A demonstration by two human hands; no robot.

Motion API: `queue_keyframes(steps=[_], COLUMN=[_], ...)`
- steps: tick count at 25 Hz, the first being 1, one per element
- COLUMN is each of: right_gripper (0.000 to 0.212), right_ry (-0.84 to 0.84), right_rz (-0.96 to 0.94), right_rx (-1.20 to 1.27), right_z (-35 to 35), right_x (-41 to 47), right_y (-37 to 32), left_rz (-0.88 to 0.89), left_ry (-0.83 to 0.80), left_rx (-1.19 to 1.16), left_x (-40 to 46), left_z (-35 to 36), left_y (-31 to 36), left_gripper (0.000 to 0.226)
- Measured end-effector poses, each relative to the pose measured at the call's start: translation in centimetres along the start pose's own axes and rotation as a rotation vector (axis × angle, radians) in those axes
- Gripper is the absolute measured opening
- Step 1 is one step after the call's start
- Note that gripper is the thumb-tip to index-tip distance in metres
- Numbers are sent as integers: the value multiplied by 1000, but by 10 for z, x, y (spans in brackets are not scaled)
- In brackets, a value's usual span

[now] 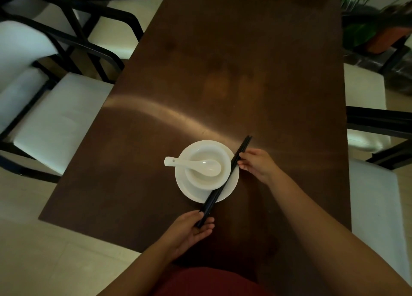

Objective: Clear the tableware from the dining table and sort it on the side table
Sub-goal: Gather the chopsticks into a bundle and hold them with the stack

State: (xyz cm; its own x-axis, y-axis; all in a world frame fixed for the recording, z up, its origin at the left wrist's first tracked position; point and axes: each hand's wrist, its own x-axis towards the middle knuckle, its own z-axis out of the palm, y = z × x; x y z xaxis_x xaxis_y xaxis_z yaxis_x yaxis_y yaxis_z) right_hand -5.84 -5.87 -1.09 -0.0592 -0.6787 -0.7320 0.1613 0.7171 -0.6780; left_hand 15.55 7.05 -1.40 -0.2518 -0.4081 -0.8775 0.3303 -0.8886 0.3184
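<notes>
The pair of long black chopsticks (pixel 225 180) lies across the round white plate (pixel 231 184), its axis running one to seven o'clock. The left hand (pixel 191 229) pinches the seven o'clock end; the right hand (pixel 256 162) fingertips pinch the shafts nearer one.

Black chopsticks (pixel 225 181) across white plate (pixel 231 182).

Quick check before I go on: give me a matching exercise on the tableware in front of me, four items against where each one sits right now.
Things:
1. spoon
2. bowl
3. plate
4. chopsticks

Places:
A. directly on the dining table
B. scoop inside the bowl, handle out over the rim
C. on top of the plate
D. lying across the plate's edge, the left hand at the near end and the right hand farther along

Pairs: 1-B, 2-C, 3-A, 4-D
</notes>
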Motion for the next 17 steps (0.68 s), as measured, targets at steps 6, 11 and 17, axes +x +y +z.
queue_keyframes(steps=[6, 11, 17], right_gripper=[28, 27, 22], right_ry=[46, 37, 19], right_rz=[-36, -38, -91], right_rx=[-100, -95, -113], right_z=[-2, -4, -8], right_x=[-1, -1, -4], right_y=[14, 24, 33], left_rz=[-43, -71, -31], left_ry=[-11, -29, -19], left_rx=[-14, -4, -34], left_x=[1, 2, 3], left_z=[-6, -9, -13], left_y=[2, 1, -1], left_gripper=[24, 27, 27])
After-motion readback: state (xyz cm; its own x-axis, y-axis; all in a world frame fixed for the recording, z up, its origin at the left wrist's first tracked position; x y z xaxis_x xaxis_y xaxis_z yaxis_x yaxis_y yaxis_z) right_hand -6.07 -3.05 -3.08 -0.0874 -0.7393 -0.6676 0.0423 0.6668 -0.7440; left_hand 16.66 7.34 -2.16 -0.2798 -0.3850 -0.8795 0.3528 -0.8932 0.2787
